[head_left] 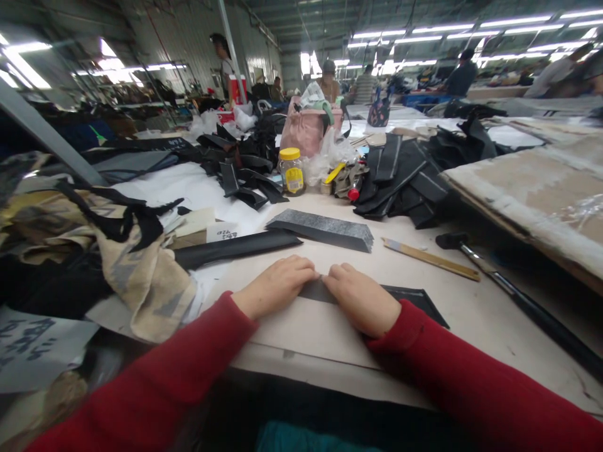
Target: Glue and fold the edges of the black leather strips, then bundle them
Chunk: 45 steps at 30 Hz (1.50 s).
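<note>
A dark strip of fabric or leather-like material (pixel 316 291) lies flat on the pale work board (pixel 301 326) in front of me. My left hand (pixel 281 284) has its fingers curled together at the strip's left part. Close beside it, my right hand (pixel 362 300) pinches the strip's upper edge, thumb and fingertips nearly meeting the left hand's. Past my right wrist the strip's black right end shows, with a light line along its edge. Just beyond my hands rests a stack of grey-black strips (pixel 323 227). Left of that stack lies a folded black piece (pixel 235 248).
A wooden-handled flat tool (pixel 431 258) and a black-headed hammer (pixel 487 270) lie to the right, near a raised board (pixel 527 188). Behind stand a yellow-lidded jar (pixel 292 171) and piles of black pieces (pixel 405 172). Cloth scraps (pixel 141 276) crowd the left. Several people work farther back.
</note>
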Each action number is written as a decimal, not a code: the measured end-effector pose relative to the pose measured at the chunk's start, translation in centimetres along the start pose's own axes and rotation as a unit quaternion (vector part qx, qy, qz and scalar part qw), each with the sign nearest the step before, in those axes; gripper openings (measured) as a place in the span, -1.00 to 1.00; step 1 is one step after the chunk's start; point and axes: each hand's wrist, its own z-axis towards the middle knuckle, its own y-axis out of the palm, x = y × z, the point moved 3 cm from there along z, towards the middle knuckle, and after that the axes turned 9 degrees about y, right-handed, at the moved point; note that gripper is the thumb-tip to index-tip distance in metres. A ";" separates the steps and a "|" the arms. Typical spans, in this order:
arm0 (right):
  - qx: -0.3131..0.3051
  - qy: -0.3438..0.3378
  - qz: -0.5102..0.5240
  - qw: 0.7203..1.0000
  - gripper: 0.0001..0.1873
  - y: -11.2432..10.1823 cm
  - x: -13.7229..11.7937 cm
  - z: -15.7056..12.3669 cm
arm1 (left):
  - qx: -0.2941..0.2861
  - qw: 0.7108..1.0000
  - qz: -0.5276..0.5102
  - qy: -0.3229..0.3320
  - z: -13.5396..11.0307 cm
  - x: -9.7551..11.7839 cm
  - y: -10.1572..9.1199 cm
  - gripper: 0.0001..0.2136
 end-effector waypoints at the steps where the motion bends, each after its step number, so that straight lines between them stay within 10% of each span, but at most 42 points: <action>1: -0.001 0.003 -0.017 1.000 -0.73 -0.1 -0.3 0.0 | -0.008 1.000 0.016 -0.002 0.0 0.1 0.0 -0.74; 8: -0.002 0.034 -0.038 0.999 -0.74 -0.4 -0.7 0.4 | -0.006 0.999 -0.028 -0.035 -0.3 -0.4 -0.8 -0.77; 14: -0.069 0.026 -0.037 0.997 -0.75 -1.4 0.2 -0.3 | 0.038 0.970 -0.141 -0.192 -1.3 -1.4 -1.3 -0.53; 21: -0.184 0.040 0.064 0.980 -0.74 -2.9 4.1 -1.8 | 0.013 0.952 -0.240 -0.191 2.8 -0.5 -0.2 -0.46; 28: 0.007 0.135 0.226 0.965 -0.75 -0.5 9.7 -1.7 | -0.035 0.970 -0.229 -0.075 8.2 0.5 2.2 -0.76; 45: 0.114 0.063 0.210 0.969 -0.84 1.9 9.3 -2.1 | 0.091 0.993 -0.069 0.016 8.3 0.2 2.8 -0.82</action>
